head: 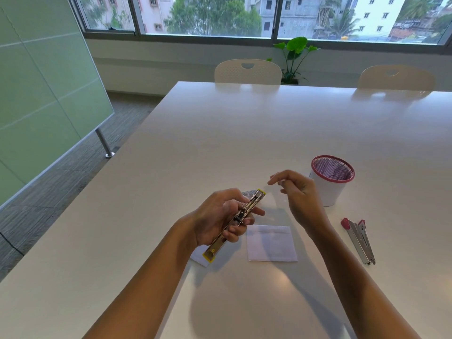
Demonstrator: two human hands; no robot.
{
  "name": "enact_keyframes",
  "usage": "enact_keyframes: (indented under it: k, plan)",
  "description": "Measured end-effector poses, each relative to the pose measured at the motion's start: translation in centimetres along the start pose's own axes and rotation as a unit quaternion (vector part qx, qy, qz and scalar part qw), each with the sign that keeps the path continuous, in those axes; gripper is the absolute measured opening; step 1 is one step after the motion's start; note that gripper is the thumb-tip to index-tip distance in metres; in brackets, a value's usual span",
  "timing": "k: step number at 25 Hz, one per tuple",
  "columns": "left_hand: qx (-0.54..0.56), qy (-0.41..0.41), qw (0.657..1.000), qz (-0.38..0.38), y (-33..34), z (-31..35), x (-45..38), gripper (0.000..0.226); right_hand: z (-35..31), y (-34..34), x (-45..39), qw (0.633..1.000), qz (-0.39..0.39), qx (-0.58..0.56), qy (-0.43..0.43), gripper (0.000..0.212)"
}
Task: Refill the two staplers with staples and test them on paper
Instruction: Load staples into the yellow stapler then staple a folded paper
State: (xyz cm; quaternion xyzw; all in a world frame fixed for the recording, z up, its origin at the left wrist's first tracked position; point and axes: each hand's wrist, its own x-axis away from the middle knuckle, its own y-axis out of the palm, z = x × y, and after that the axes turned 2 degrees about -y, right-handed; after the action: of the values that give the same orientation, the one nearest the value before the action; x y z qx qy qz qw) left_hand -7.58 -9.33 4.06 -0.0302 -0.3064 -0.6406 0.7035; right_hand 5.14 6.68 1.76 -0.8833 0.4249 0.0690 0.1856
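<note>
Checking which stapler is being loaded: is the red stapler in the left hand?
No, the left hand grips the yellow stapler; the red stapler lies on the table.

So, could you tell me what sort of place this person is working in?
Probably an office meeting room: a long white table with matching chairs along its far side, a frosted glass partition, and a wide window facing city buildings.

We see a yellow stapler (234, 220) swung wide open, its shiny metal track showing, held up above the table (220, 133). A red stapler (358, 239) lies closed on the table, far to the right. A folded white paper (271, 243) lies flat between them. Another white paper (200, 259) peeks out under the yellow one.
</note>
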Motion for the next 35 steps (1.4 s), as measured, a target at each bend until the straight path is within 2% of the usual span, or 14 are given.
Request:
enact_keyframes:
  k: [3,11,21,25,32,35]
  plan:
    - [-0.003,0.001,1.000,0.009,0.0,-0.1,-0.2,0.066,0.2,-0.2,-0.1,1.000,0.017,0.000,0.009,0.048]
    - [-0.023,-0.002,0.998,0.056,0.6,0.0,-0.6,0.037,0.1,-0.4,0.1,1.000,0.014,0.014,0.007,0.040]
    - [-0.016,0.003,0.997,0.074,0.7,0.0,-1.0,0.032,-0.3,-0.3,0.1,1.000,0.004,0.008,0.008,0.043]
    - [0.001,0.003,0.997,0.081,0.7,0.2,-1.2,0.038,-0.4,-0.2,0.2,1.000,0.006,0.009,0.000,0.040]
    - [0.103,0.059,0.984,0.130,0.5,0.3,-1.7,0.042,-1.2,0.3,1.0,0.998,-0.030,0.046,-0.029,0.030]
    - [0.159,0.085,0.972,0.148,0.4,0.6,-1.8,0.042,-2.0,0.5,1.8,0.988,-0.087,0.080,-0.101,0.015]
